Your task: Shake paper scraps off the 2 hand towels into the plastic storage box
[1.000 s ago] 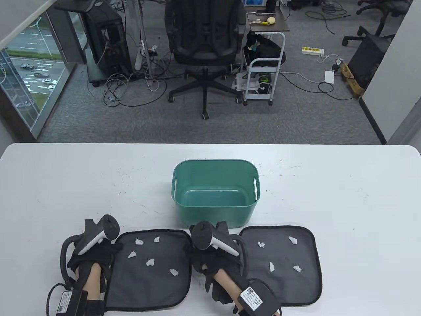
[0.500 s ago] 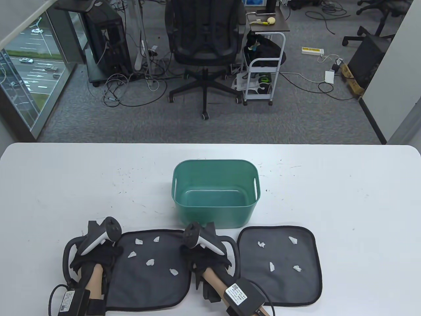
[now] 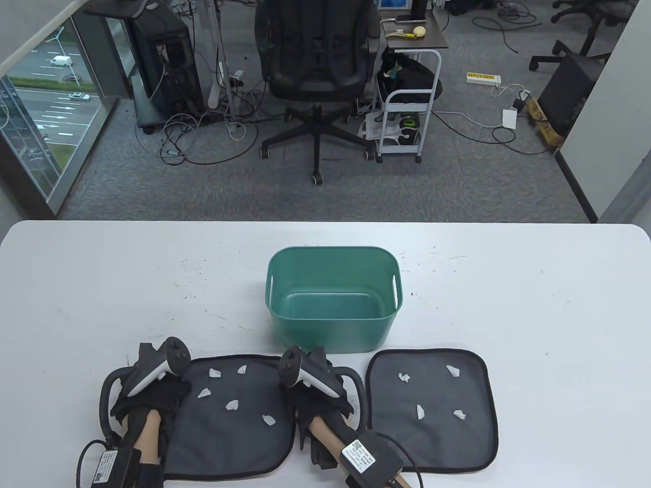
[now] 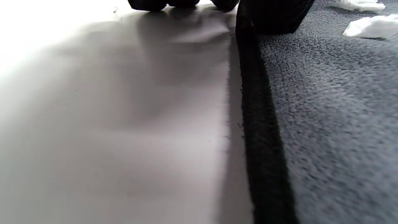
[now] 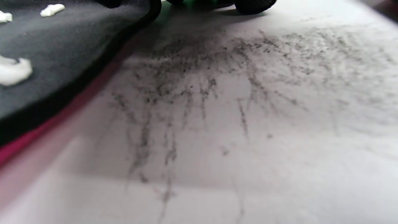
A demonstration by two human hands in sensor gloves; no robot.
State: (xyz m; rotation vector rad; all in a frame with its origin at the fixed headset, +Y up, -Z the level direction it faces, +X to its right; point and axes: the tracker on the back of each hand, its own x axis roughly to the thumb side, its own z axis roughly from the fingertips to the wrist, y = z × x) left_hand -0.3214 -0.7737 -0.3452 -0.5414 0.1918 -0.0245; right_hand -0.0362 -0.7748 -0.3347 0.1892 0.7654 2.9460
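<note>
Two dark grey hand towels lie flat at the table's near edge, the left towel (image 3: 234, 437) and the right towel (image 3: 432, 437), each strewn with several white paper scraps (image 3: 232, 405) (image 3: 418, 412). The green plastic storage box (image 3: 330, 335) stands just behind them and holds nothing. My left hand (image 3: 155, 394) sits at the left towel's left edge. In the left wrist view its fingertips (image 4: 183, 2) touch the table and one digit (image 4: 273, 15) rests on the towel's black hem (image 4: 258, 124). My right hand (image 3: 320, 394) sits at that towel's right edge, with a fingertip (image 5: 255, 4) on the table beside the towel (image 5: 62, 37).
The white table (image 3: 534, 315) carries dark scuff marks (image 5: 202, 93) between the towels. Beyond the far edge stand an office chair (image 3: 315, 66) and a small cart (image 3: 407, 122) on the floor.
My right hand has slid left from the gap between the towels onto the left towel's right edge. My left hand has edged slightly right towards the same towel. The towels and scraps lie unmoved.
</note>
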